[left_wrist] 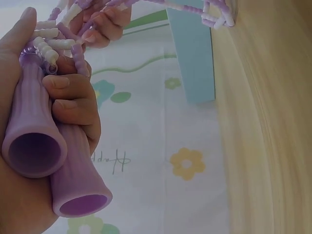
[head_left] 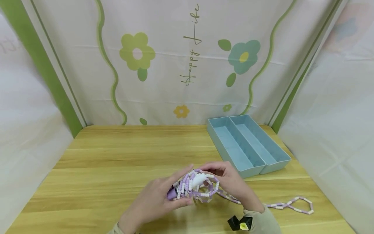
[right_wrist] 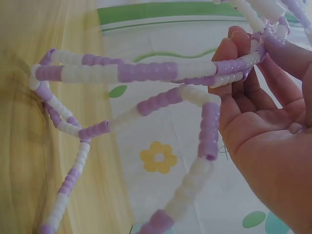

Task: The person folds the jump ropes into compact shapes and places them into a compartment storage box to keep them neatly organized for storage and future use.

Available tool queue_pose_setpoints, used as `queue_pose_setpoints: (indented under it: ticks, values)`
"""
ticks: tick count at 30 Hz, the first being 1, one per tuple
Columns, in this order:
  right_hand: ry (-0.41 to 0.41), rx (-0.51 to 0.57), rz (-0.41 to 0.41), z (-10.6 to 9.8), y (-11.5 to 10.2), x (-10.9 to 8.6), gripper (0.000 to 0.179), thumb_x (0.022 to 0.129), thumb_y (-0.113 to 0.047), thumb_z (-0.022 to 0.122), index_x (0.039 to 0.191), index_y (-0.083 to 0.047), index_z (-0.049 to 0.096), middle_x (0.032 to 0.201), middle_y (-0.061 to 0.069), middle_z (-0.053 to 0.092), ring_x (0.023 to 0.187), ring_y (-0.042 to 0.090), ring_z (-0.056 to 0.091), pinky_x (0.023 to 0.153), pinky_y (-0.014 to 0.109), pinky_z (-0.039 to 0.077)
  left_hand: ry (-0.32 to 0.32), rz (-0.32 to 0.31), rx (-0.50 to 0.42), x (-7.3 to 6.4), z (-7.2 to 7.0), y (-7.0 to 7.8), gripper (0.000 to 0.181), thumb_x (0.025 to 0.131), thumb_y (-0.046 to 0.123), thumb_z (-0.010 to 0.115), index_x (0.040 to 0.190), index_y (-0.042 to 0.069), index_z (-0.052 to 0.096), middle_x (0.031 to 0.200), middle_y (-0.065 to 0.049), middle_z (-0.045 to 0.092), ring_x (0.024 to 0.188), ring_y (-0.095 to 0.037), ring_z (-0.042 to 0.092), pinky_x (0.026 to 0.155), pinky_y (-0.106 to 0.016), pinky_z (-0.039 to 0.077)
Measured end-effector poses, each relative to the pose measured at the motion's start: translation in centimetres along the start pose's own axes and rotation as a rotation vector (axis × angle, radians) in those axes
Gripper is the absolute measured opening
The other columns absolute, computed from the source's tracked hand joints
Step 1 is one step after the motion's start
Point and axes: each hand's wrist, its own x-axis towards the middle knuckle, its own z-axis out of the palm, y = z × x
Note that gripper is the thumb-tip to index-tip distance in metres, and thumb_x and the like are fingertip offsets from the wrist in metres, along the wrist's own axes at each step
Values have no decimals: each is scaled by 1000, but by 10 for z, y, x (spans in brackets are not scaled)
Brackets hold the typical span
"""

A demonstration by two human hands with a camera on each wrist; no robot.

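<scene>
A jump rope with lilac and white beads (right_wrist: 146,72) is bunched between the two hands. My left hand (head_left: 153,200) grips its two purple handles (left_wrist: 34,107) side by side, their hollow flared ends towards the wrist camera. Coils of beads are wrapped around the handles, and a white piece (head_left: 199,179) shows among them. At the right of the bundle, my right hand (head_left: 229,180) pinches strands of the beaded rope, fingers curled. From there the rope trails under the right forearm and ends in a loop (head_left: 311,208) on the table.
Two light blue trays (head_left: 230,143) stand side by side at the back right of the wooden table (head_left: 117,152). White flower-printed curtains (head_left: 163,91) enclose the back and sides. A small black device (head_left: 233,223) sits at the right wrist.
</scene>
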Motion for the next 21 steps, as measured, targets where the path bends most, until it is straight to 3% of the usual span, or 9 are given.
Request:
queue_pose_setpoints:
  ticks: [3,8,13,21]
  values:
    - [8,-8,8,-1,2,-2,24,96,4,58,118,8,66,112,19,67,98,29,66,81,38,55,-5,-21,-20,0,1,-1,76,86,54,69,152,36,36,104,5,68,70,-3,52,60,-21,45]
    - [12,-16,30,-3,5,-3,24,97,1,58,119,5,66,107,21,68,92,26,67,77,36,56,-9,-73,-101,1,2,-1,74,86,51,71,151,38,38,102,7,66,75,-5,55,64,-25,48]
    - [14,-19,59,-5,5,-5,22,99,0,56,119,6,64,94,23,66,83,21,66,72,33,56,-8,-155,-261,1,1,-3,74,88,42,73,151,39,36,93,9,63,72,-7,55,61,-27,49]
    - [80,-139,98,-9,4,-6,22,101,-6,56,119,0,66,89,16,61,70,21,55,61,33,51,84,-282,-462,-1,-5,-6,69,89,26,75,148,36,41,90,-4,59,70,-18,56,54,-31,50]
